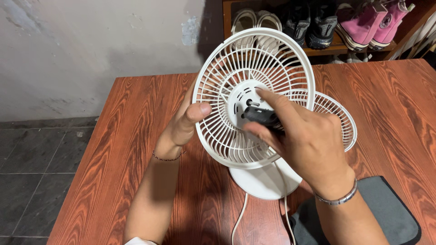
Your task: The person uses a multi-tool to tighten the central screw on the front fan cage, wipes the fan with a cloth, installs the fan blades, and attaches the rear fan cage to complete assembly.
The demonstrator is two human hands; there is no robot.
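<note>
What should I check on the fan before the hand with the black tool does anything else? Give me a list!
1. Left hand steadies the white fan guard by its rim: ok.
2. Right hand grips the black tool: ok.
3. Tool tip lined up with the hub at the guard's middle: cannot tell, the fingers hide it.
4. Round fan base rests flat on the wooden table: ok.
5. White cord unplugged: cannot tell, it runs out of view.
6. Second grille behind, out of the way: ok.
</note>
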